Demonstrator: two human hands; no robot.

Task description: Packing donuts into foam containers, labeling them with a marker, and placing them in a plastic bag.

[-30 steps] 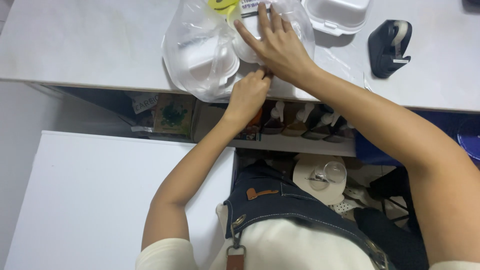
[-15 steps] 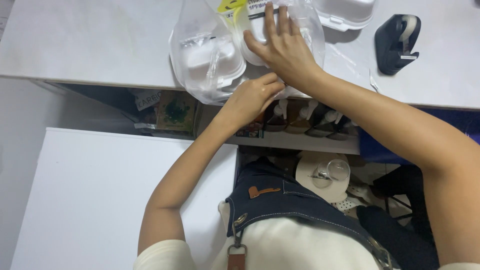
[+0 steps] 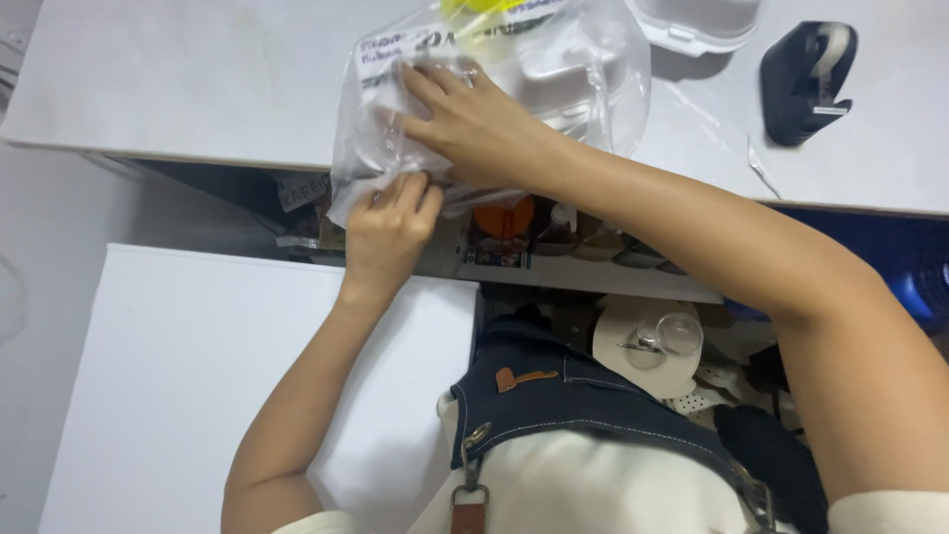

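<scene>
At the counter's point(image 3: 178, 89) near edge, we now pinch the clear plastic bag's point(image 3: 593, 69) mouth with our left hand point(image 3: 388, 232), right hand point(image 3: 474, 124) pressed flat on the white foam clamshell box point(image 3: 568, 59) now bagged inside.

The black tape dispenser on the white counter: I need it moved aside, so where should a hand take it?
Grip the black tape dispenser across its narrow sides at the middle, coming from above. It stands free on the white counter, clear of the plastic bag, its curved top facing up.

Glossy clear plastic bag point(image 3: 554, 89), matt white foam container point(image 3: 707, 18), smooth pale countertop point(image 3: 178, 79), denim apron point(image 3: 593, 415)
</scene>
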